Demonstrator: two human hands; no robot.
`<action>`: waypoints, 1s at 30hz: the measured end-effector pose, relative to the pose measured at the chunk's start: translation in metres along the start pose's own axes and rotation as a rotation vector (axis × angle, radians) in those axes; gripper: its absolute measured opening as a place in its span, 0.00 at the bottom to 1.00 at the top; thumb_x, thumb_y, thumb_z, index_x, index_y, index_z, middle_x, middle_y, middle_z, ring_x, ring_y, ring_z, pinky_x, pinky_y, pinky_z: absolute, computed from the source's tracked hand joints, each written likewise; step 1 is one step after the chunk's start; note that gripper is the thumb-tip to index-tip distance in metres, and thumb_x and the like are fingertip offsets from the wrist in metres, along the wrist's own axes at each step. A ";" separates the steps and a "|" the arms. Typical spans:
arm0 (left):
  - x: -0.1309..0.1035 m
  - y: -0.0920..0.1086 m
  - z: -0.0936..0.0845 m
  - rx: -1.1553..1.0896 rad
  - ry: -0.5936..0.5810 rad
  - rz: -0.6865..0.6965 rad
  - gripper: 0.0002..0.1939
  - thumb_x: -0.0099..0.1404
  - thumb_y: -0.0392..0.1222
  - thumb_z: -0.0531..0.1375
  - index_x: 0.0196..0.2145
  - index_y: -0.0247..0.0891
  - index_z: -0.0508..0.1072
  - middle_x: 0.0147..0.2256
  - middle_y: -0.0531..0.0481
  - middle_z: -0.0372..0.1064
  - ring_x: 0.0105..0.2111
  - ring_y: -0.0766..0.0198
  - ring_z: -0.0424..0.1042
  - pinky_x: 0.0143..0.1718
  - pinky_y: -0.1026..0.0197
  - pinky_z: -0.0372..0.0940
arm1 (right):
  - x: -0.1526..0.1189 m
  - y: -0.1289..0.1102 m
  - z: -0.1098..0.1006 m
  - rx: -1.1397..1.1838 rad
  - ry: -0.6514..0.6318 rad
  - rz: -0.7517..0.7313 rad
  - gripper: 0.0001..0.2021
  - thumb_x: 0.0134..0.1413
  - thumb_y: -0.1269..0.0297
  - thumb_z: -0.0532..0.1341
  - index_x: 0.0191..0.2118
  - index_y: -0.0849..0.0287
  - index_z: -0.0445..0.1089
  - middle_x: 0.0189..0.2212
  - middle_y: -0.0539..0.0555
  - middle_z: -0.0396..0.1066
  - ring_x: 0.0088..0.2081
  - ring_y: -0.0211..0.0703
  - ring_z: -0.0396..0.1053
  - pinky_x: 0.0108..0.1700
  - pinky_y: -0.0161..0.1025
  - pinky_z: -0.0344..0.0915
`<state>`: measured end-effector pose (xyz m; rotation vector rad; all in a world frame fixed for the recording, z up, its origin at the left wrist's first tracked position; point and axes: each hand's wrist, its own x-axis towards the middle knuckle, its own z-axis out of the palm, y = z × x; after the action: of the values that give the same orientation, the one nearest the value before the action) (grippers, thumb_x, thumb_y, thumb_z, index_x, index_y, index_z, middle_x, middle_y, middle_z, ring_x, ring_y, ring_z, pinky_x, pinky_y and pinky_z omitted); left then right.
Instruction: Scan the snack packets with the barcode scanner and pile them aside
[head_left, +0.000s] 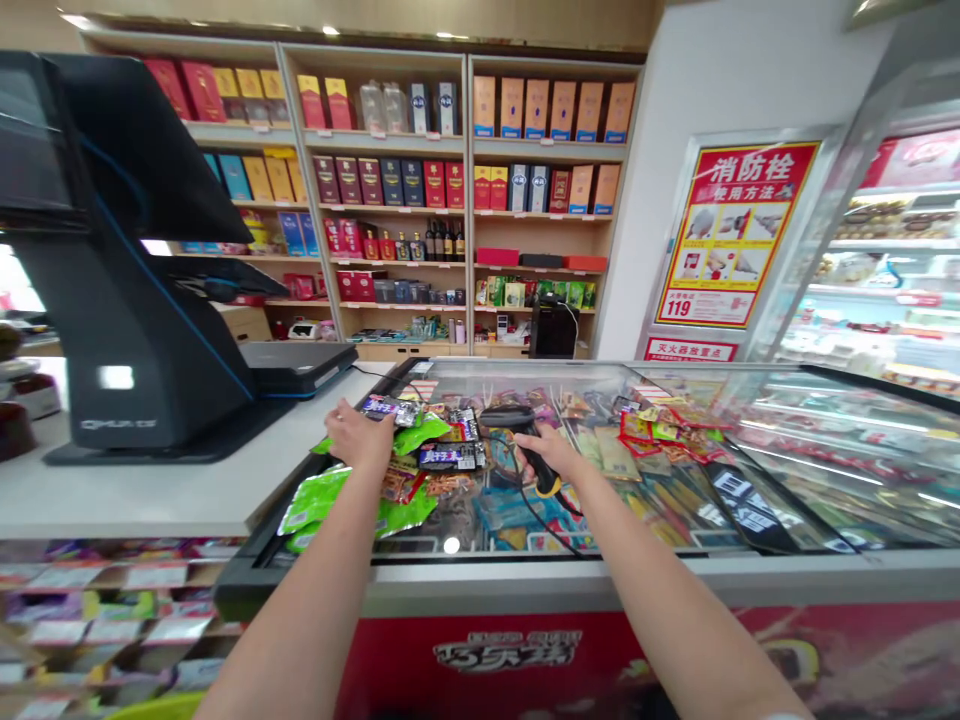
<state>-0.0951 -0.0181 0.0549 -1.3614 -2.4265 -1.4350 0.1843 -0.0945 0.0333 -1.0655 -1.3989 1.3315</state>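
Observation:
My right hand [541, 455] is wrapped round the grip of a black and yellow barcode scanner [510, 416], its head turned left. From the scanner a dark cable hangs over the glass lid. My left hand [360, 436] is closed at the edge of a dark snack packet [391, 410] at the back of a pile; its fingertips are partly hidden. About it lie green snack packets [319, 500] and another dark packet [451, 457] with white lettering, all on the glass top of a chest freezer [480, 580].
A black point-of-sale terminal [142, 300] stands on the white counter [187, 500] at left. More red and green packets [667, 425] lie on the freezer's right part, beside a black sign [750, 505]. Shelves [390, 145] of boxed goods line the back wall.

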 end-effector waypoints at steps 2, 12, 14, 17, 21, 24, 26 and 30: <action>-0.003 0.003 -0.002 -0.022 0.044 0.031 0.41 0.54 0.50 0.65 0.62 0.37 0.56 0.64 0.29 0.48 0.60 0.38 0.57 0.54 0.36 0.58 | 0.000 0.000 -0.001 0.010 0.007 0.005 0.21 0.39 0.46 0.67 0.28 0.57 0.61 0.16 0.45 0.66 0.14 0.35 0.63 0.17 0.34 0.63; -0.074 0.077 0.026 -0.212 -0.168 0.413 0.24 0.62 0.44 0.59 0.55 0.38 0.65 0.60 0.36 0.57 0.61 0.47 0.57 0.56 0.43 0.60 | -0.020 0.004 -0.052 0.071 0.174 -0.089 0.21 0.39 0.46 0.68 0.30 0.55 0.60 0.16 0.43 0.66 0.14 0.35 0.63 0.17 0.34 0.65; -0.101 0.101 0.045 -0.218 -0.290 0.446 0.23 0.62 0.44 0.59 0.54 0.38 0.66 0.60 0.36 0.57 0.61 0.48 0.59 0.56 0.45 0.60 | -0.030 0.004 -0.070 0.072 0.218 -0.102 0.22 0.38 0.47 0.68 0.30 0.56 0.60 0.15 0.43 0.66 0.13 0.34 0.63 0.17 0.33 0.65; -0.144 0.137 0.072 -0.209 -0.472 0.478 0.22 0.62 0.44 0.59 0.54 0.39 0.67 0.61 0.37 0.57 0.60 0.49 0.60 0.56 0.46 0.60 | -0.047 0.004 -0.096 0.086 0.297 -0.124 0.22 0.37 0.48 0.68 0.30 0.57 0.60 0.15 0.43 0.66 0.13 0.34 0.63 0.17 0.33 0.65; -0.202 0.181 0.099 -0.197 -0.664 0.498 0.23 0.61 0.45 0.60 0.53 0.41 0.68 0.61 0.37 0.56 0.60 0.48 0.61 0.55 0.46 0.61 | -0.069 0.006 -0.127 0.126 0.379 -0.138 0.21 0.38 0.48 0.68 0.30 0.58 0.61 0.15 0.43 0.65 0.13 0.33 0.62 0.17 0.33 0.66; -0.238 0.204 0.115 -0.216 -0.760 0.487 0.21 0.59 0.45 0.61 0.50 0.41 0.71 0.61 0.36 0.58 0.58 0.45 0.63 0.54 0.44 0.61 | -0.081 0.008 -0.147 0.131 0.428 -0.147 0.21 0.39 0.47 0.67 0.29 0.58 0.61 0.15 0.44 0.66 0.13 0.33 0.62 0.17 0.33 0.66; -0.257 0.215 0.127 -0.253 -0.793 0.482 0.19 0.57 0.45 0.62 0.47 0.39 0.73 0.58 0.35 0.61 0.57 0.43 0.64 0.54 0.43 0.60 | -0.087 0.010 -0.159 0.140 0.467 -0.156 0.21 0.40 0.47 0.67 0.29 0.59 0.62 0.15 0.44 0.66 0.13 0.33 0.62 0.17 0.34 0.66; -0.279 0.229 0.150 -0.253 -0.798 0.435 0.17 0.55 0.47 0.65 0.40 0.37 0.75 0.55 0.30 0.65 0.55 0.38 0.65 0.53 0.38 0.58 | -0.091 0.018 -0.176 0.179 0.548 -0.171 0.20 0.39 0.48 0.68 0.30 0.58 0.63 0.15 0.44 0.66 0.13 0.34 0.62 0.17 0.34 0.67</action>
<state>0.2928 -0.0516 0.0159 -2.7373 -2.0547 -1.2599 0.3759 -0.1433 0.0132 -1.0598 -0.9197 0.9254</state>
